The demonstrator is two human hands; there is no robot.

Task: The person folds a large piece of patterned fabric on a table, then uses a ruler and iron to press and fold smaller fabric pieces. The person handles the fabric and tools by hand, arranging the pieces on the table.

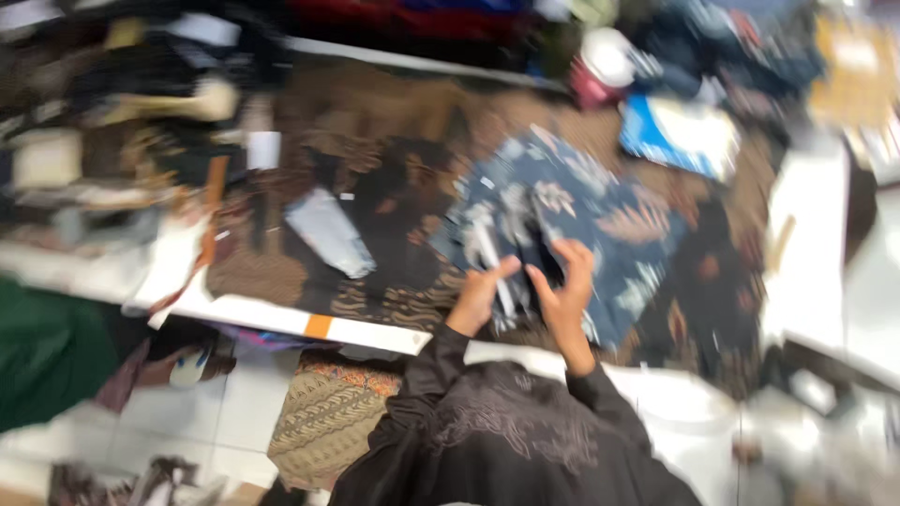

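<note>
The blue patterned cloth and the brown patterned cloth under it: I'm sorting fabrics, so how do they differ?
The blue patterned cloth is a smaller piece lying on top; the brown patterned cloth spreads across the table beneath it. Both hands, left hand and right hand, are on the blue one; neither is on the brown. Both carry printed motifs.

1. Strong motion blur is smearing the whole view; no edge is staying sharp.
2. Even, soft daylight is filling the scene, and no hard shadows are showing.
3. The white bench (811, 253) edge at the right is glaring and losing detail.
4. The dark sleeves (506, 431) are sinking into near black.
5. The corners are looking the most smeared.
</note>
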